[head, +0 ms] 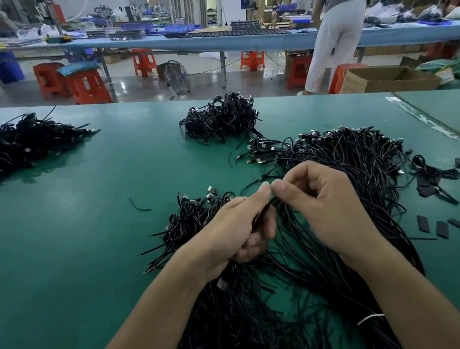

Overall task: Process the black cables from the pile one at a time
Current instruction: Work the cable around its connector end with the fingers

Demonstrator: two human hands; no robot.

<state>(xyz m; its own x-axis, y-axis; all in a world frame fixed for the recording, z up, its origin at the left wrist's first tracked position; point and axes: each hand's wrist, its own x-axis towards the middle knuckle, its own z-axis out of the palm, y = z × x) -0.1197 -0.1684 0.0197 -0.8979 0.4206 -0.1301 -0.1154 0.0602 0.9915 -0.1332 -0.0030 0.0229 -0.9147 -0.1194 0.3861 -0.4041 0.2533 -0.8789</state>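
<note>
The black cable (pixel 259 215) sits above the cable pile (pixel 348 156) on the green table (pixel 81 226). Left hand (pixel 237 230): fingers curled round it. Right hand (pixel 321 202): thumb and forefinger pinching it, fingertips of both hands nearly touching.
</note>
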